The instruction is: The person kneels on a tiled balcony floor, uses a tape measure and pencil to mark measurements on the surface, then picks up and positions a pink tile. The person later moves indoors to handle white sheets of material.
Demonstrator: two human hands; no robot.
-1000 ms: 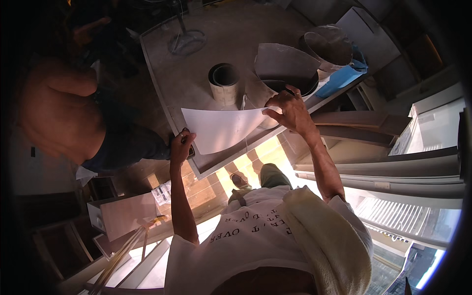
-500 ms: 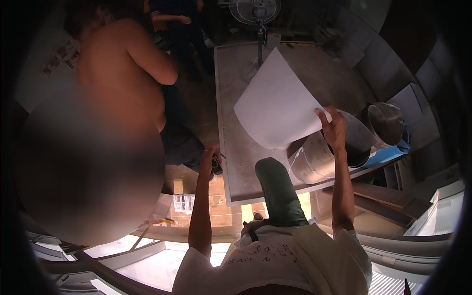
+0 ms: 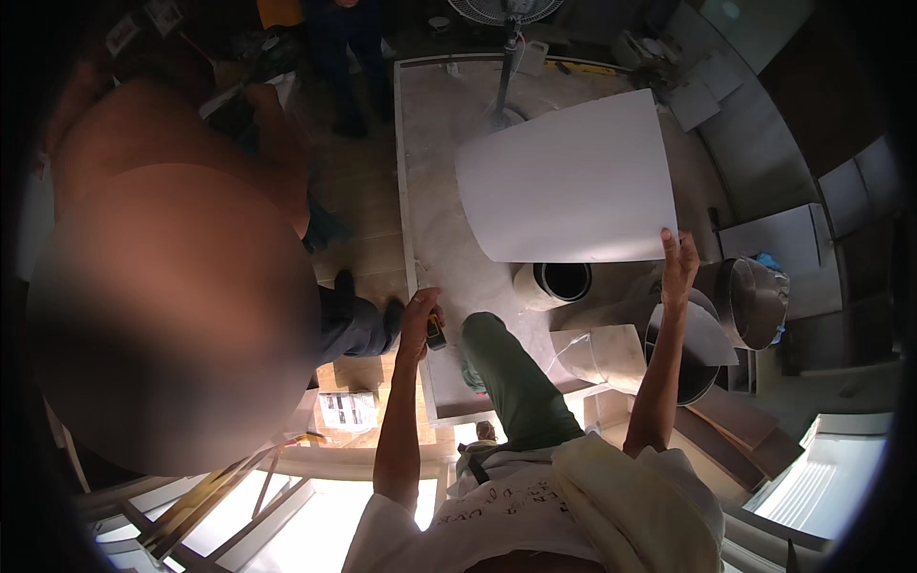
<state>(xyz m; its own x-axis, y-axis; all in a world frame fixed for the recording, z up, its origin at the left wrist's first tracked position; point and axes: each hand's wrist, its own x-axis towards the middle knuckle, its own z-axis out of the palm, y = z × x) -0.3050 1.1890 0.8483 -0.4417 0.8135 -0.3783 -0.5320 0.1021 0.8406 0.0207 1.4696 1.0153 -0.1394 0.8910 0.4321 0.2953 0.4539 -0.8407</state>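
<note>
A large white sheet (image 3: pixel 573 181) hangs over the table, bowed along its near edge. My right hand (image 3: pixel 678 263) pinches it at its near right corner. Closed round a small black-and-yellow tape measure (image 3: pixel 436 331), my left hand (image 3: pixel 417 320) is over the table's left edge. The tape measure's blade is not visible. Under the sheet's near edge lies a pale roll (image 3: pixel 540 286) with a dark hollow end. Closer to me, beside my right forearm, rests a wider roll (image 3: pixel 607 358) of tan material. My green-clad knee (image 3: pixel 506 368) is up at the table.
Far along the table (image 3: pixel 435 124) stands a fan (image 3: pixel 506 67). A clear rolled sheet (image 3: pixel 755 301) lies at the right, with brown boards (image 3: pixel 740 420) below. A bare-backed person (image 3: pixel 181 143) leans at my left; another person (image 3: pixel 349 57) stands farther back.
The sheet has swung to the right and levelled out, my right hand moving slightly right with it. My left hand keeps the tape measure. The person at left has bent farther left.
</note>
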